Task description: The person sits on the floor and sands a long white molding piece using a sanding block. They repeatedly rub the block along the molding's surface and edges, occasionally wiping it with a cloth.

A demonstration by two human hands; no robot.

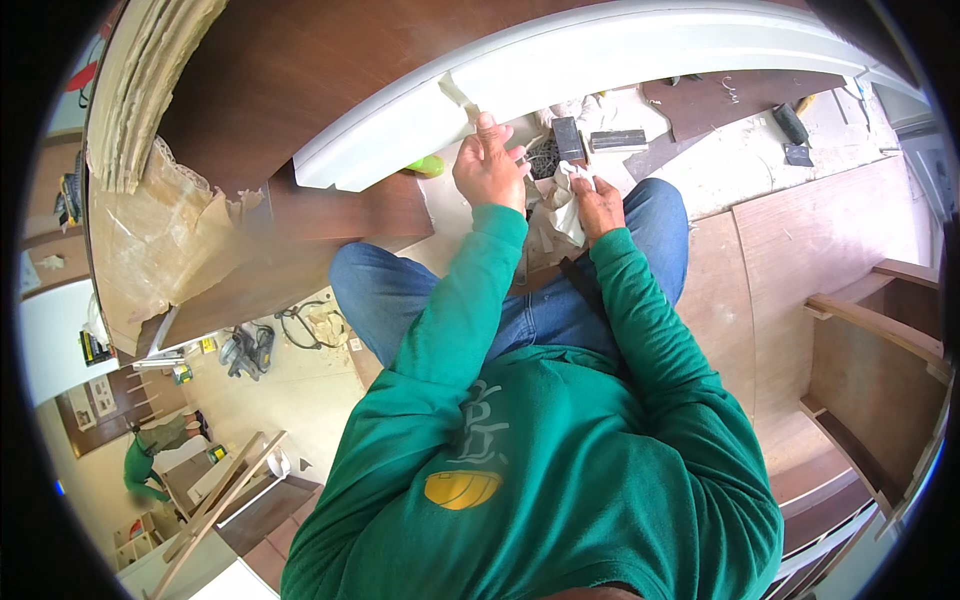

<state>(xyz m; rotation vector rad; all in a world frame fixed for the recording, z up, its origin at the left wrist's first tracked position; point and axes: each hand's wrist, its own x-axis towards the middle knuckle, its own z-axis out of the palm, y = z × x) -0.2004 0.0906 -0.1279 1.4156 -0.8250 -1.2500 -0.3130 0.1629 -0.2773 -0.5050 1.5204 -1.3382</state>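
My left hand (491, 171) is at the near edge of a long white panel (570, 56), its thumb raised and its fingers partly bent. A pale, tape-like strip (456, 91) runs across the panel's edge down to that thumb; whether I pinch it is hidden. Crumpled white paper or cloth (564, 206) is gripped by my right hand (600, 208), just above my lap. Just beyond that hand lie a dark rectangular block (568, 139) and a flat dark-faced block (618, 141).
Brown board (345, 202) stands under the panel's left end. At far left hangs torn brown wrapping (165, 247). A black roller-like cylinder (790, 124) lies on the right. Power tools (247, 351) rest on the floor, lower left. Another person in green (142, 465) bends over boards.
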